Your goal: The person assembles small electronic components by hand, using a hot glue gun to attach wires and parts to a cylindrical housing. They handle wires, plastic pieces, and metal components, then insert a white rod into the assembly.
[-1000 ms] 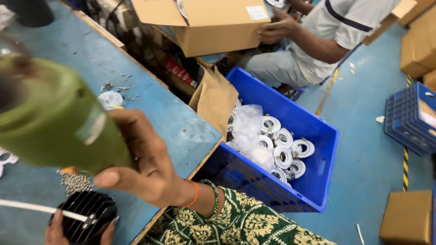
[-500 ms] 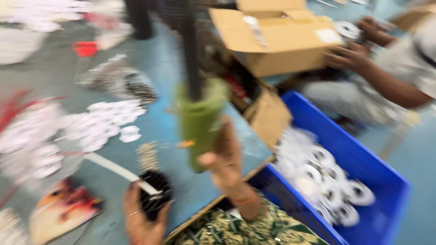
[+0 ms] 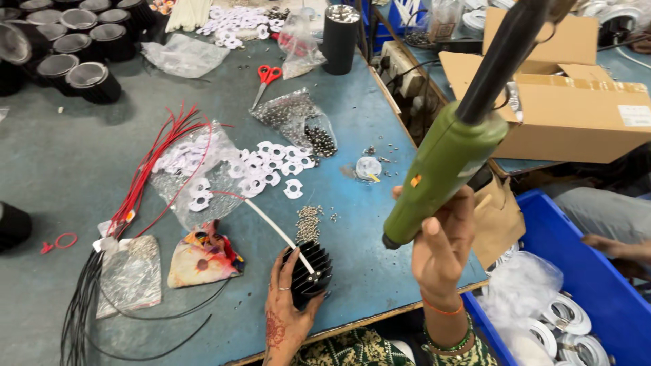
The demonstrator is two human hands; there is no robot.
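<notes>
My right hand (image 3: 442,247) grips a green electric screwdriver (image 3: 444,173) hanging on a black cable, its tip pointing down-left above the blue table (image 3: 68,169). My left hand (image 3: 288,308) holds a black finned heat sink (image 3: 308,268) at the table's near edge; a thin white wire (image 3: 274,227) runs out of it. A small pile of screws (image 3: 308,224) lies just beyond the heat sink. White ring-shaped pieces (image 3: 268,169) are scattered further back.
Red wires (image 3: 152,169), black wires (image 3: 81,305), plastic bags of small parts (image 3: 298,122), red scissors (image 3: 266,78), black cylindrical housings (image 3: 74,47) at far left. A cardboard box (image 3: 576,102) and blue crate (image 3: 583,285) with white rings on the right. Another person's hand (image 3: 610,245) at the crate.
The view has swung left from the blue crate to the table. My right hand has carried the green screwdriver from close before the camera out over the table edge. My left hand keeps the heat sink.
</notes>
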